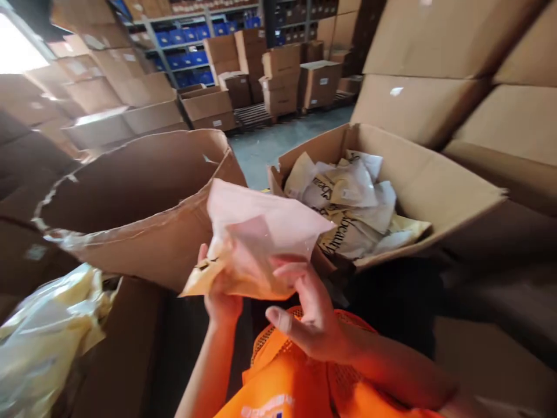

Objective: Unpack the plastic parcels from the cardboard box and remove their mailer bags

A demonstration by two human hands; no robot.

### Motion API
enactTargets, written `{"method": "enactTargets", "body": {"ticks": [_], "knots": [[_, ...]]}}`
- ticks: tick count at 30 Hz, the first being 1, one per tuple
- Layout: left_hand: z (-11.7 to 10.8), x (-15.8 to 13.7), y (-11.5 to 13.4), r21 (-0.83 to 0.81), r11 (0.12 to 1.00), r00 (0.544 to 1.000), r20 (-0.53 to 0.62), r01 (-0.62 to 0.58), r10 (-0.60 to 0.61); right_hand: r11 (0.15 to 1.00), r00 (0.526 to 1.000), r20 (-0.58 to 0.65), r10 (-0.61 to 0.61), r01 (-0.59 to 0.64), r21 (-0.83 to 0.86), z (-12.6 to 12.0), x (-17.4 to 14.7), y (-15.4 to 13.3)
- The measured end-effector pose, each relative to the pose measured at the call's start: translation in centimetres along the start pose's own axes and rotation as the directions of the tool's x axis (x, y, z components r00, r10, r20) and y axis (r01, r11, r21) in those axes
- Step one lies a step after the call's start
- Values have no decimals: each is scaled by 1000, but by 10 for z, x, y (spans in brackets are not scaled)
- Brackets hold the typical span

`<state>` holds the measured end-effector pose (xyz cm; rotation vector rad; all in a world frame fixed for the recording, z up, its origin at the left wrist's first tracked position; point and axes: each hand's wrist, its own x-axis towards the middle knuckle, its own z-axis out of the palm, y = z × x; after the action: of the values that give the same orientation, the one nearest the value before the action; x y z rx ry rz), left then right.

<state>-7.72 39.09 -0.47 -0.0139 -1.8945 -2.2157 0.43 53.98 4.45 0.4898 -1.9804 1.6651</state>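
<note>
A pale pinkish plastic bag [278, 226] with a yellowish lower part is held up in front of my body. My left hand [223, 296] grips its lower left side, with part of the fingers hidden behind the plastic. Beside the bag's lower right side is my right hand [311, 310], its thumb and fingers spread apart. The fingertips are close to the plastic; whether they touch it I cannot tell. A darker flat shape shows through the bag, too blurred to name.
To the right, an open carton [435, 180] holds several printed plastic bags [348, 191]. A large carton with a ragged rim [143, 232] stands at left. Yellowish bags [47, 342] lie at lower left. Stacked boxes [418, 110] rise at right; shelves with blue bins [183, 38] stand behind.
</note>
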Motion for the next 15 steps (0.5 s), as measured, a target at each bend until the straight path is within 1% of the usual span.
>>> {"method": "enactTargets", "body": {"ticks": [1, 2, 3, 4, 5, 6, 7, 8, 9, 10, 11, 12, 13, 15], "knots": [[-12, 4, 2, -165, 981, 993, -44, 101, -110, 988, 986, -158, -52, 28, -151, -8, -4, 8], [-23, 8, 1, -325, 928, 977, -47, 181, -207, 960, 943, -315, -108, 16, -281, -18, -6, 18], [-33, 11, -2, -454, 858, 964, 7, 239, -264, 934, 885, -446, -138, -34, -355, -29, -8, 27], [-42, 14, -8, -552, 780, 953, 111, 295, -282, 928, 829, -547, -115, -107, -358, -41, -9, 36], [-49, 16, -14, -640, 685, 937, 238, 349, -255, 940, 787, -616, -29, -188, -284, -53, -9, 42], [-54, 18, -21, -711, 580, 915, 354, 397, -193, 952, 761, -639, 115, -267, -147, -64, -8, 46], [-57, 20, -27, -757, 483, 890, 438, 440, -123, 939, 750, -595, 290, -344, 23, -74, -6, 48], [-57, 21, -32, -781, 411, 872, 483, 470, -80, 890, 746, -489, 452, -416, 189, -82, -4, 48], [-56, 22, -36, -792, 374, 867, 493, 482, -74, 820, 745, -349, 568, -479, 313, -88, -2, 46], [-53, 23, -39, -797, 371, 873, 480, 477, -91, 755, 745, -215, 632, -529, 389, -93, 0, 43], [-48, 23, -40, -796, 390, 882, 457, 463, -114, 712, 747, -118, 654, -556, 429, -95, 2, 40], [-44, 23, -40, -789, 420, 891, 433, 448, -138, 703, 759, -80, 646, -551, 450, -95, 3, 38], [-40, 23, -39, -778, 452, 897, 413, 437, -156, 720, 779, -91, 620, -519, 460, -95, 4, 36], [-32, 21, -36, -764, 505, 914, 371, 402, -166, 772, 818, -154, 554, -435, 464, -91, 7, 35]]}}
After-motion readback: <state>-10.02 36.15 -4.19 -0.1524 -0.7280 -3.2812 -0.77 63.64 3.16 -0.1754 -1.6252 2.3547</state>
